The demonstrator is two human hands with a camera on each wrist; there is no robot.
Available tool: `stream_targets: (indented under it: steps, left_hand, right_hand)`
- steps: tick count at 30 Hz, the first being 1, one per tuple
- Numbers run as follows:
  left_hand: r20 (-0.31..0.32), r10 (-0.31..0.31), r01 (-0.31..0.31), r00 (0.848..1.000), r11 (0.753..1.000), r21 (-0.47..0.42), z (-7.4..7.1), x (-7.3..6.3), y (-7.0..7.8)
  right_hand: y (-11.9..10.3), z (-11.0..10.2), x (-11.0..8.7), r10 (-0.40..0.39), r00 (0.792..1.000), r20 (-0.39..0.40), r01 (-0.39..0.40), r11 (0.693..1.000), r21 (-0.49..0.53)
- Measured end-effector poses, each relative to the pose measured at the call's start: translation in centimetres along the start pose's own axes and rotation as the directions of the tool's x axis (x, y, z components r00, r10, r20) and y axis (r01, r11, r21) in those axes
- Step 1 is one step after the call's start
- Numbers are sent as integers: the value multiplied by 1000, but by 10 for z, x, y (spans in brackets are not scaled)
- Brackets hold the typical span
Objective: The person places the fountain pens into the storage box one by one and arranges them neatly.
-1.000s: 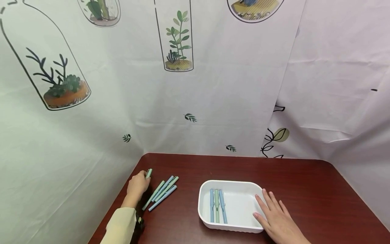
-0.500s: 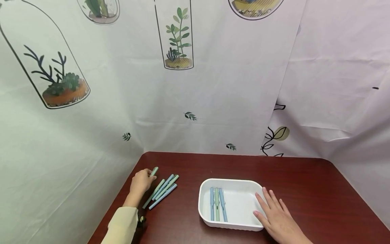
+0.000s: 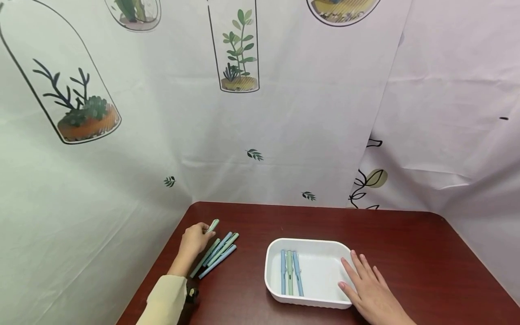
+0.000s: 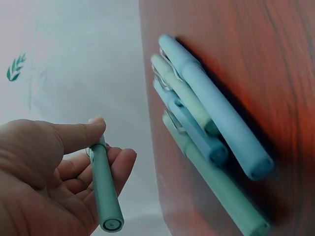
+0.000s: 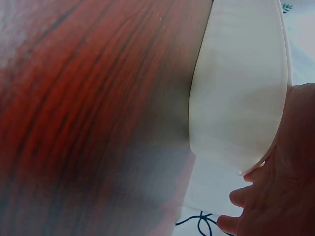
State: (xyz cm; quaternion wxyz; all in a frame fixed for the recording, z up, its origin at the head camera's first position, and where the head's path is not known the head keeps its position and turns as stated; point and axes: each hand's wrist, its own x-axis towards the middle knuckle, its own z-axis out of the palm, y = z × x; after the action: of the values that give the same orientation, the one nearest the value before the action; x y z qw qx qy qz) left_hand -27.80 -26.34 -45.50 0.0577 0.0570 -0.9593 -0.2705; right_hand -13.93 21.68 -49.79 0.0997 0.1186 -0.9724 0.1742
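Observation:
My left hand (image 3: 194, 241) pinches a green pen (image 4: 106, 191) between thumb and fingers, held above the table's left side. Beside it lie several pens: a light blue pen (image 4: 221, 108), a pale green pen (image 4: 184, 93), a darker blue pen (image 4: 192, 125) and another green pen (image 4: 216, 184), all slanting side by side. A white tray (image 3: 325, 304) stands to the right, with two blue pens and one green pen (image 3: 290, 273) in a row at its left end. My right hand (image 3: 371, 289), fingers spread and straight, rests at the tray's right rim.
The dark red wooden table (image 3: 426, 253) has rounded far corners. A pale cloth (image 3: 308, 126) printed with plants in jars hangs behind it and at both sides. Table surface lies between the loose pens and the tray.
My left hand has moved right and slightly away from me with the green pen, lifting it. The right hand, the tray and the loose pens keep their places.

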Motion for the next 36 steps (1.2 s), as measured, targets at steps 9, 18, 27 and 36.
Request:
stream_targets:
  steps: [9, 18, 27, 36]
  left_hand:
    - [42, 30, -21, 999, 980, -195, -1, -9, 23]
    - [137, 56, -13, 989, 953, -302, 1, -14, 48]
    - [236, 38, 83, 971, 872, -483, 10, -28, 68]
    - [315, 102, 106, 944, 809, -578, 17, -40, 90]
  right_hand:
    - [0, 0, -1, 12, 1000, 15, -12, 1000, 1]
    - [-1, -2, -2, -10, 1000, -21, 11, 1000, 19]
    - [-1, 0, -1, -7, 1000, -17, 7, 1000, 27]
    - [-2, -2, -2, -9, 1000, -25, 9, 1000, 28]
